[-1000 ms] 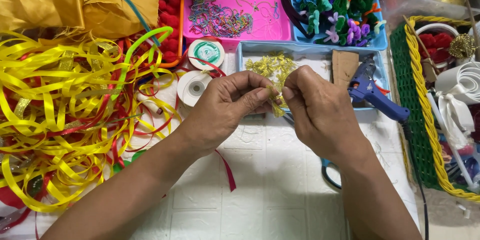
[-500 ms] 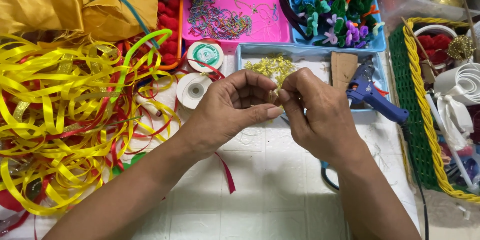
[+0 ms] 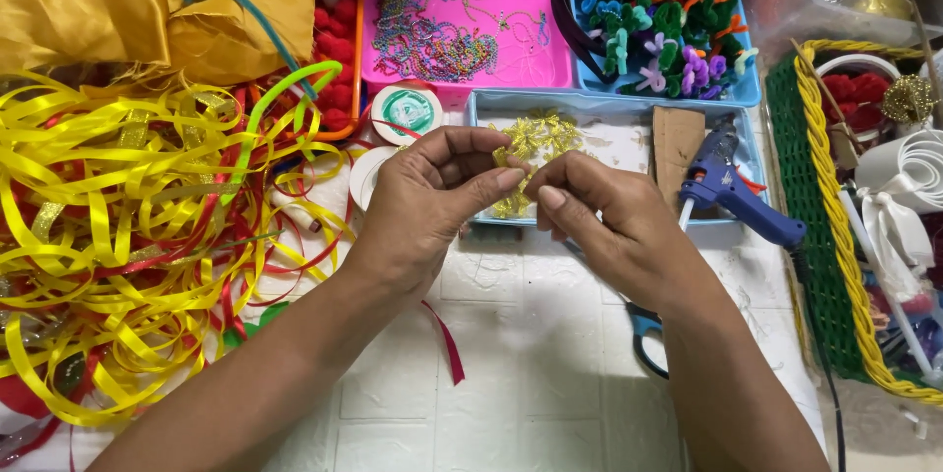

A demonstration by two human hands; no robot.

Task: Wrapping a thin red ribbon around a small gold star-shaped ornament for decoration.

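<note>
My left hand [image 3: 432,202] and my right hand [image 3: 609,226] meet fingertip to fingertip over the front edge of a light blue tray [image 3: 471,109]. Both pinch a small gold tinsel ornament [image 3: 521,153], part of which shows above and below my fingers. More gold tinsel bits lie in the tray just behind it. A blue glue gun [image 3: 732,192] rests in the tray to the right of my right hand, beside a brown cardboard piece [image 3: 678,143].
A heap of yellow and red ribbons [image 3: 128,236] fills the left. A pink tray of bead chains [image 3: 462,25], a blue tray of pipe-cleaner flowers [image 3: 668,25], thread spools [image 3: 406,111], a green and yellow basket [image 3: 825,207] and blue-handled scissors [image 3: 643,334] surround my hands.
My hands stay together over the tray edge. The fingers have shifted slightly on the gold ornament, turning it between them.
</note>
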